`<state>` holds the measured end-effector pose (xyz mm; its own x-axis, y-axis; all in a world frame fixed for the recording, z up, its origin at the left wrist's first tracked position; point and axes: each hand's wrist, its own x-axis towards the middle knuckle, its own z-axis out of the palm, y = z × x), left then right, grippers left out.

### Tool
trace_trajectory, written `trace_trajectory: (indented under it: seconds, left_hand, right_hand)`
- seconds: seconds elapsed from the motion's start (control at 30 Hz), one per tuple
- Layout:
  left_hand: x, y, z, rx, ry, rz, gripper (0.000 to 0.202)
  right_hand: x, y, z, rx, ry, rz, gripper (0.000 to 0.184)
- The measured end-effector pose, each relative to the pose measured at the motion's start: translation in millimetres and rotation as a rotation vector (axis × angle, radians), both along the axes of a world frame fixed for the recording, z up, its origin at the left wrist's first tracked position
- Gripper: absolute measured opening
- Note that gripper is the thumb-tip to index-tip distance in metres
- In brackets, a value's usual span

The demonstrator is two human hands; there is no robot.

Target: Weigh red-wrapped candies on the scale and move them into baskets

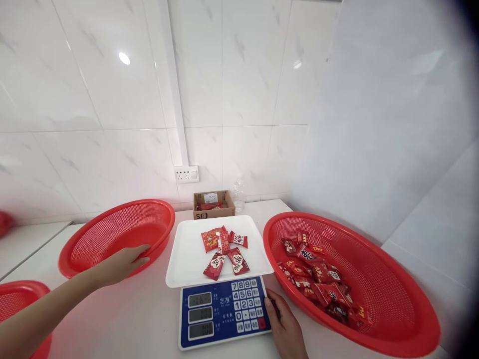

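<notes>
My left hand [130, 260] is at the near right rim of a red plastic basket [116, 239], fingers over the inner side and thumb outside, closed on the rim. No packets show in that basket. At the right edge of a blue and white digital scale [224, 314], my right hand [284, 324] has its thumb along the side and its other fingers curled, partly hidden. The scale's white tray [183, 259] bears several red snack packets [238, 261], lying flat and spread near its middle. Digits glow faintly on the scale's displays.
Several red packets [322, 271] lie in a large red basket [396, 289] on the right. Behind the tray stand a cardboard box [213, 213] with red packets and a clear plastic bottle [238, 194]. Another red basket [28, 286] is cut off at left. A socket [186, 174] is on the tiled wall.
</notes>
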<state>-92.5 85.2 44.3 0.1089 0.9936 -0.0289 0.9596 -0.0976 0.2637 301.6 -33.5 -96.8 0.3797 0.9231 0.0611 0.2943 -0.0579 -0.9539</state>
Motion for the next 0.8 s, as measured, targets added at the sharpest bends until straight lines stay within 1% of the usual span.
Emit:
trace_trajectory:
  seconds: [0.07,0.13,0.27,0.4,0.53,0.67,0.73,0.8]
  left_hand:
    - [5,0,4.8,-0.093,-0.007,-0.057,0.049]
    - [13,-2,9.1,-0.128,0.007,-0.077,0.054]
    - [40,-5,16.2,-0.038,0.007,-0.126,0.058]
    - [77,-6,19.7,0.063,-0.025,-0.296,0.054]
    - [117,-12,18.2,0.07,-0.063,-0.465,0.047]
    - [152,-24,11.5,0.059,-0.088,-0.627,0.044]
    - [163,-28,7.6,0.06,-0.091,-0.664,0.04]
    - [168,-30,4.9,0.067,-0.092,-0.668,0.033]
  right_hand:
    - [1,0,-1.3,0.0,-0.006,0.01,0.043]
    - [1,0,-2.4,-0.005,-0.006,0.018,0.044]
    - [1,-1,-3.4,-0.019,-0.016,0.027,0.045]
    - [1,-2,-3.3,-0.012,-0.031,0.024,0.046]
    - [0,-2,-3.2,-0.001,-0.016,0.012,0.045]
    - [1,-2,-3.9,-0.026,-0.02,0.018,0.048]
    - [2,-2,-3.9,-0.034,-0.027,0.027,0.05]
    - [2,-2,-3.7,-0.033,-0.028,0.027,0.049]
